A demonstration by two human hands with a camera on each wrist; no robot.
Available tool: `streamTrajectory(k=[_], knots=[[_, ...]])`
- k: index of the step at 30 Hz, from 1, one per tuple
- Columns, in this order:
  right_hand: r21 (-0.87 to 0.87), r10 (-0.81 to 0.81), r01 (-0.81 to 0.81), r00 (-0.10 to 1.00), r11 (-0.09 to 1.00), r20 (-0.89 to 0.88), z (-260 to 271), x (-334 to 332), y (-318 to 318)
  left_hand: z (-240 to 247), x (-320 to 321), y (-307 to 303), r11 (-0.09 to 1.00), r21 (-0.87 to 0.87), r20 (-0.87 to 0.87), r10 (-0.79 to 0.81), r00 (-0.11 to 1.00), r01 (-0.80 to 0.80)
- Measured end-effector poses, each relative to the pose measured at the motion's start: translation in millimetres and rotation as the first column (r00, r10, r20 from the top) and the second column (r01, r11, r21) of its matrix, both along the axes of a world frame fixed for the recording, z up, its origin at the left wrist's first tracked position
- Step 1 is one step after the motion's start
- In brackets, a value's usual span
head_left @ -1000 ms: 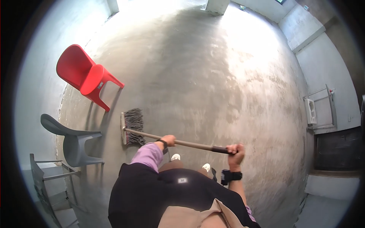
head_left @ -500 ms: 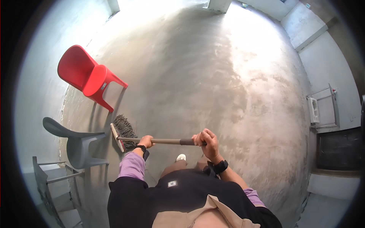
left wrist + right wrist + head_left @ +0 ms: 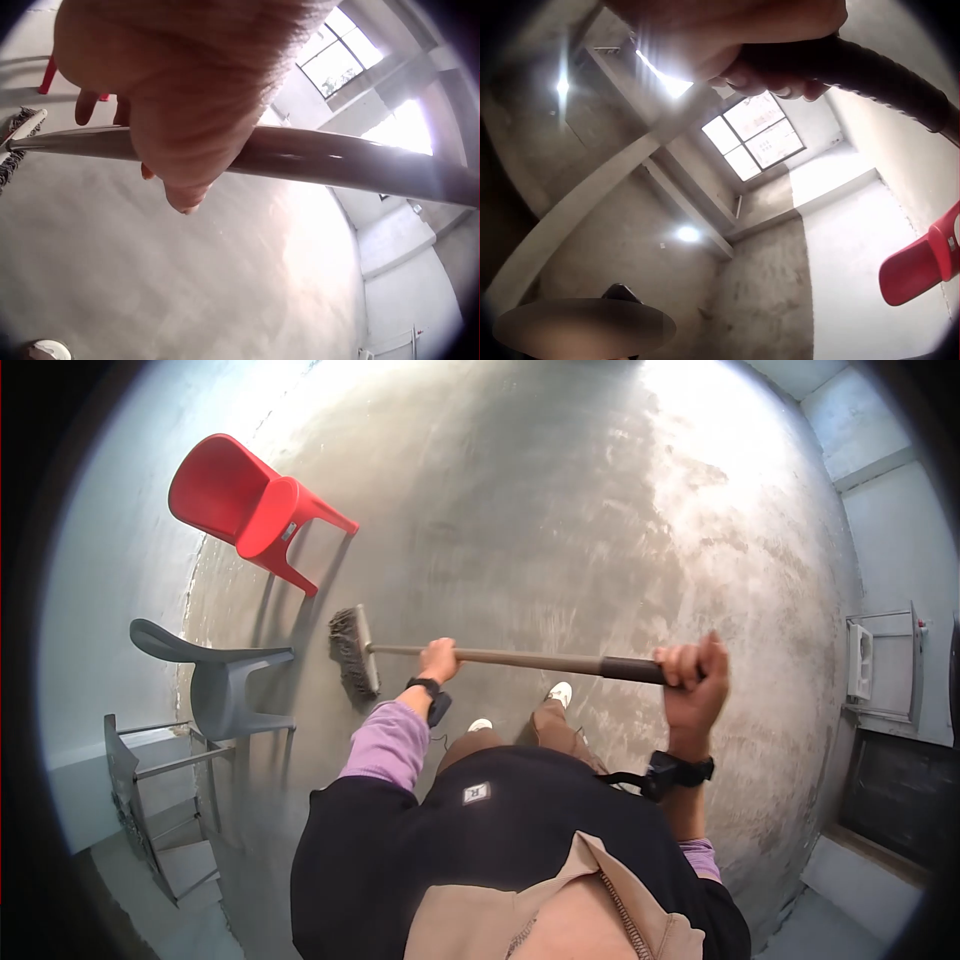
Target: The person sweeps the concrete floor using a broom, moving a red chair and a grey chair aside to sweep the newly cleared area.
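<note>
A mop (image 3: 530,659) with a long brown handle reaches across the head view, its grey string head (image 3: 350,650) on the concrete floor at the left. My left hand (image 3: 438,660) grips the handle partway down, nearer the mop head. At the dark ribbed end grip, my right hand (image 3: 693,685) is curled round the handle. The left wrist view has the left hand (image 3: 172,90) wrapped over the shaft, thumb and fingertips showing below it. In the right wrist view, fingers of the right hand (image 3: 780,86) close round the black grip (image 3: 870,75).
A red chair (image 3: 265,520) stands beyond the mop head. Nearer, a grey chair (image 3: 215,695) and a metal-framed chair (image 3: 150,790) line the left wall. A white rack (image 3: 885,660) is by the right wall. My shoes (image 3: 560,693) are below the handle.
The mop was drawn in toward the left chairs, then pushed forward. Its strings now trail on the left side of the crossbar instead of the right. Both hands keep their grip, moving right since half a second ago.
</note>
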State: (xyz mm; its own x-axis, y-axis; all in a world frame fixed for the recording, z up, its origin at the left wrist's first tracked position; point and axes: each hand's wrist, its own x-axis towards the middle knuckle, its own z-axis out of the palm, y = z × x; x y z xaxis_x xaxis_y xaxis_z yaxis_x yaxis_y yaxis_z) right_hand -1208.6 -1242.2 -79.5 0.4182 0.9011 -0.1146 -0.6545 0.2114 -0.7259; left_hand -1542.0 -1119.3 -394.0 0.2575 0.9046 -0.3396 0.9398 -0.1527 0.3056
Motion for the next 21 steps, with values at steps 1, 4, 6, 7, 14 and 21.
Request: streamTrajectory(k=[1, 4, 6, 7, 14, 21], knots=[[-0.012, -0.031, 0.031, 0.999, 0.999, 0.014, 6.5, 17.1, -7.8, 0.8, 25.8, -1.1, 0.998, -0.023, -0.020, -0.059, 0.998, 0.059], [-0.007, -0.117, 0.117, 0.992, 0.993, 0.037, 22.6, 73.2, -37.7, 10.8, 107.8, -7.0, 0.976, -0.085, -0.037, -0.203, 0.979, 0.199], [0.042, -0.168, 0.164, 0.980, 0.986, 0.109, 31.3, 111.2, -60.4, 12.5, 162.3, -8.7, 0.939, -0.106, 0.036, -0.324, 0.945, 0.326], [0.050, -0.211, 0.206, 0.965, 0.977, 0.154, 39.0, 127.8, -73.2, 8.7, 190.4, -12.2, 0.915, -0.105, 0.090, -0.381, 0.920, 0.389], [0.215, -0.442, 0.386, 0.808, 0.897, 0.389, 118.6, 207.0, -166.0, 25.6, 386.7, -62.5, 0.661, -0.045, 0.408, -0.672, 0.618, 0.749], [0.362, -0.700, 0.640, 0.410, 0.677, 0.584, 157.2, 205.3, -232.2, 74.2, 499.5, -104.3, 0.417, -0.019, 0.557, -0.750, 0.356, 0.909]])
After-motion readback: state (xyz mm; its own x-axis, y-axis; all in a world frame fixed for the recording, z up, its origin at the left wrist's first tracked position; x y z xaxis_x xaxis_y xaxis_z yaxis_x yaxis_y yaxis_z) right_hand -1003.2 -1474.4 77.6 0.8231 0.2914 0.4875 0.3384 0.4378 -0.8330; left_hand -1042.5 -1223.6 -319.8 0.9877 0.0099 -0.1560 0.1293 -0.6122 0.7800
